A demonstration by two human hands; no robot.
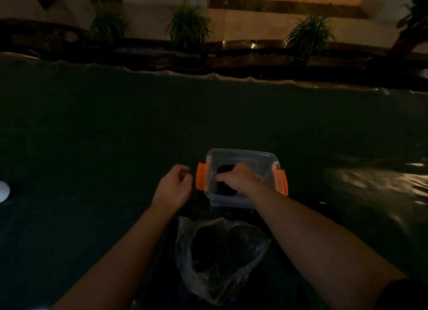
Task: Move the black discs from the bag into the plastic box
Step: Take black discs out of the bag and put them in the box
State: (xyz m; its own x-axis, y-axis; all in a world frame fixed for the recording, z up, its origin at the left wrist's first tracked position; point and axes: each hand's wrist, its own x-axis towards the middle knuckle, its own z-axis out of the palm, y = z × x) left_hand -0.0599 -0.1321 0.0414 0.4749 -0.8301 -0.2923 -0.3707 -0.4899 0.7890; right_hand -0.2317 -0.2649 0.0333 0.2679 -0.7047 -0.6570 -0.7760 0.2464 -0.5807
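Your right hand (238, 179) reached down into the clear rectangular plastic box with orange side clips (243, 157), fingers curled around something dark inside it; the light was too dim to say for certain, but it looked like you were grasping one of the black discs (225, 170) over a dark heap on the box floor. Your left hand (172, 187) hovered just beside the box's left orange clip, fingers loosely curled and holding nothing. The box sat on a dark, glossy sheet covering the table (115, 136). Nearer to you, between your forearms, lay the crumpled clear plastic bag (220, 258), its mouth open toward the box and more dark discs showing as a black mass inside, individual ones impossible to pick out. A small white rounded object (3, 191) sat at the far left edge of the sheet. Beyond the table, a row of green potted plants (188, 25) stood along a dark ledge.
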